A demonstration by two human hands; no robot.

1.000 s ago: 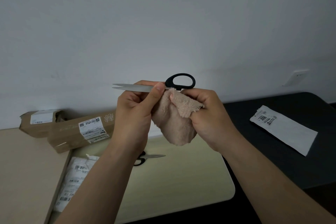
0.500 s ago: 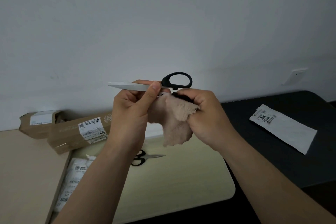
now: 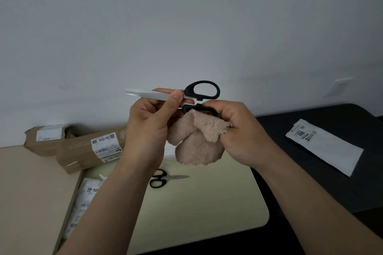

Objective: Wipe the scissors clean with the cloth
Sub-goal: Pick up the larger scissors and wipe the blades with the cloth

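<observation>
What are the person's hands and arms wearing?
Nothing visible. The left hand and right hand are bare, without gloves, rings or a watch. The left forearm and right forearm are bare too; no sleeve shows before the frame's edge.

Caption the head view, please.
Left hand pinches the scissors by the blades; right hand holds a beige cloth against the lower handle.

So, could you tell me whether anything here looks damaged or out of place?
The rear cardboard box has a ragged, torn-open end, and a second pair of scissors lies loose on the table. The held scissors and cloth look intact.
</observation>
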